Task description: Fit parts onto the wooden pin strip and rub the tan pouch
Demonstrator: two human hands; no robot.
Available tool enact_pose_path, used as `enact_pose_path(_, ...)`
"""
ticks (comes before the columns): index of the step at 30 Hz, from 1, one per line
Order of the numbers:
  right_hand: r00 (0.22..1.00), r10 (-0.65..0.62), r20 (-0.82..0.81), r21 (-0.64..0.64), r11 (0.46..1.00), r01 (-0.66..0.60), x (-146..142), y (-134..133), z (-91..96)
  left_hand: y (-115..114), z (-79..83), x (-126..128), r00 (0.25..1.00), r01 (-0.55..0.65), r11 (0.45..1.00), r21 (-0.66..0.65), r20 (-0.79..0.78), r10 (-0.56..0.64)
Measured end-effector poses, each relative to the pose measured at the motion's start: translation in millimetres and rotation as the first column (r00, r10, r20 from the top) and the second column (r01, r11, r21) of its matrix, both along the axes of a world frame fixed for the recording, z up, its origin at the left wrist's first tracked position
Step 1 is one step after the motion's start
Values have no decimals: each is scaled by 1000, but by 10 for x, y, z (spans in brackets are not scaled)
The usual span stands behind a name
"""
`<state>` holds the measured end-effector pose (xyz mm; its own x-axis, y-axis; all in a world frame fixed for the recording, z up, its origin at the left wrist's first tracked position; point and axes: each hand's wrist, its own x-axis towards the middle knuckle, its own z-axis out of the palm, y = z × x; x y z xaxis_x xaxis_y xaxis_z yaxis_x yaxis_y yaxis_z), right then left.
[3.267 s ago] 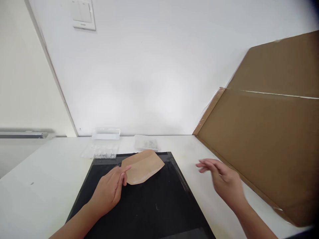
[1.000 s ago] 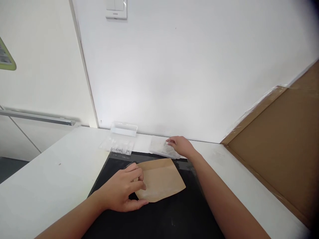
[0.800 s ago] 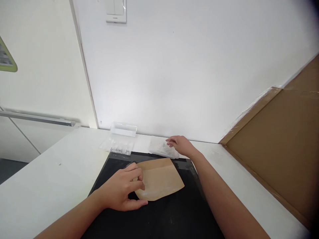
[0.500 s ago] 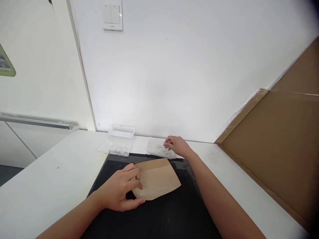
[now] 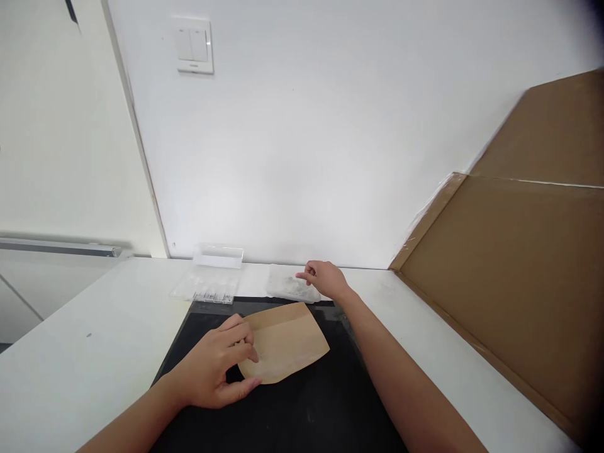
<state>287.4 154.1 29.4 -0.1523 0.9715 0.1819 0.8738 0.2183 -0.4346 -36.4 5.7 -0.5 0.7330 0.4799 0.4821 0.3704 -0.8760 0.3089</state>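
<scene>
A brown paper envelope (image 5: 287, 340) lies at a slant on the black mat (image 5: 325, 409). My left hand (image 5: 221, 358) holds its left side, with bent fingers on top and the thumb at the lower edge. Beyond the mat, my right hand (image 5: 323, 277) hovers over a clear plastic tray or bag (image 5: 283, 286) of small greyish items too blurred to name. Its thumb and index finger are pinched together; whatever may be between them is too small to make out. Left of that stands a clear plastic box (image 5: 214, 283) with its lid raised and small dark pieces along its front row.
The white tabletop (image 5: 108, 327) runs around the mat and meets a white wall (image 5: 292, 157) with a light switch (image 5: 194, 45). A large cardboard panel (image 5: 509, 270) leans along the right side. A cabinet edge is at the far left.
The view has shifted, so everything sits slightly farther left. My right hand remains over the clear plastic, its index finger now more extended. The envelope stays under my left hand.
</scene>
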Motion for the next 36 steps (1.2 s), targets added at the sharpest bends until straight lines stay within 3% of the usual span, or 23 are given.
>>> enact_pose_path(11,991,122,-59,-92,988,-127,63,121,-165,24,-20,-15,999,-14,1000,-5,-37,13)
enact_pose_path(21,990,98,-101,-137,984,-111,149,171,-197,38,-22,-26,998,-2,1000,15,-55,3)
enact_pose_path(30,963,74,-259,-46,995,-89,137,-42,-12,41,-22,-12,1000,-24,999,43,-13,24)
enact_pose_path(36,853,157,-498,26,986,-166,-147,-394,151,19,-41,47,997,-64,995,72,45,61)
